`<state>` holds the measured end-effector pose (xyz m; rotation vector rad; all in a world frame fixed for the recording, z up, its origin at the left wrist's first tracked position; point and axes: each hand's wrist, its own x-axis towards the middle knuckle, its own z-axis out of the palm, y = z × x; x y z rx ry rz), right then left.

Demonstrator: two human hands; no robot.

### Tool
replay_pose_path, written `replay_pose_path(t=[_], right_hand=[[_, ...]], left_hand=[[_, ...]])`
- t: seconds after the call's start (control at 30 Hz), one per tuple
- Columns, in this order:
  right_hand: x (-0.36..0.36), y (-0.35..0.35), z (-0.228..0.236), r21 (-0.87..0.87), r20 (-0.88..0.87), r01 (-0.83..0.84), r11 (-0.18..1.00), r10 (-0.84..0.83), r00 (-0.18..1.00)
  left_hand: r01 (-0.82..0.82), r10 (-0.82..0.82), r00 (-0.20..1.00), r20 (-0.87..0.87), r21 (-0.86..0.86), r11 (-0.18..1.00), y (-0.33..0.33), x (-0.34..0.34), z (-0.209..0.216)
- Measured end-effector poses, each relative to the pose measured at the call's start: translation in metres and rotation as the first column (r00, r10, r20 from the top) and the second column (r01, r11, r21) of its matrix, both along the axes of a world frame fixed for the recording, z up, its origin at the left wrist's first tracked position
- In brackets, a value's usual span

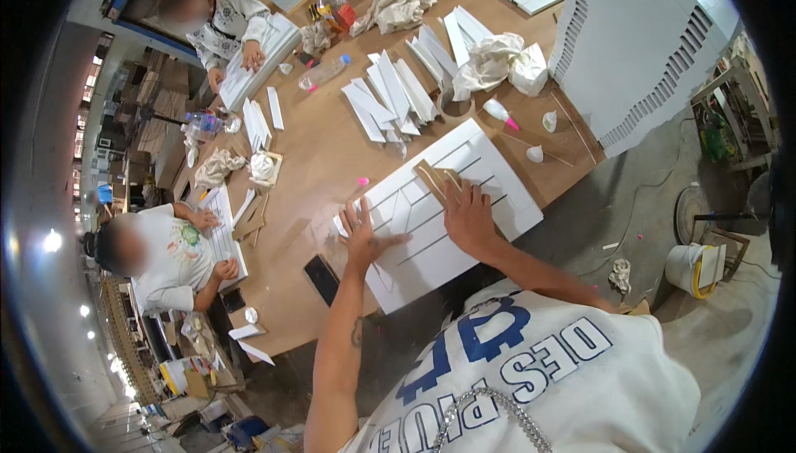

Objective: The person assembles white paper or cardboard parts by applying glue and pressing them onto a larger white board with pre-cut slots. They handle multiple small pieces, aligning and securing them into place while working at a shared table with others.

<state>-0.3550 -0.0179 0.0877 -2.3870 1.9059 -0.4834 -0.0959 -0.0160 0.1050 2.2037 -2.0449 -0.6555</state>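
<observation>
A white panel with dark grooves (419, 241) lies slanted across the near corner of the brown table. My left hand (362, 236) rests on its left end, fingers apart and thumb stretched over the surface, holding nothing. Toward the panel's far right part, my right hand (470, 219) is closed on the near end of a flat brown piece (429, 177) like wood or card, pressed against the white face. The fingers partly cover this piece, so its exact kind cannot be told. Beside my left forearm lies a dark phone-like slab (321, 280).
Loose white strips (390, 92) are piled beyond the panel, near crumpled cloths (489, 63) and a pink-tipped glue bottle (500, 113). A clear bottle (325, 73) lies farther left. Stacked white panels (638, 46) rise at the right. Two people (178, 258) work along the left side.
</observation>
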Motion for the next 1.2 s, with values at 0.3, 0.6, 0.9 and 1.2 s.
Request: replay_pose_path(t=[0.3, 0.6, 0.9, 1.2], right_hand=[[-0.034, -0.017, 0.008, 0.143, 0.114, 0.097, 0.985, -0.114, 0.987], [-0.063, -0.006, 0.026, -0.007, 0.338, 0.098, 0.995, -0.090, 0.937], [-0.186, -0.004, -0.015, 0.121, 0.420, 0.475, 0.872, -0.478, 0.771], [-0.210, -0.022, -0.021, 0.136, 0.579, 0.389, 0.911, -0.392, 0.715]], left_hand=[[0.041, -0.037, 0.995, 0.088, -0.043, 0.998, -0.003, 0.006, -0.009], [0.064, -0.065, 0.997, 0.052, 0.008, 0.998, -0.006, 0.003, -0.001], [0.005, -0.009, 0.994, 0.110, 0.038, 0.999, -0.006, 0.002, -0.009], [0.052, -0.045, 0.990, 0.131, -0.049, 0.997, -0.006, 0.003, -0.010]])
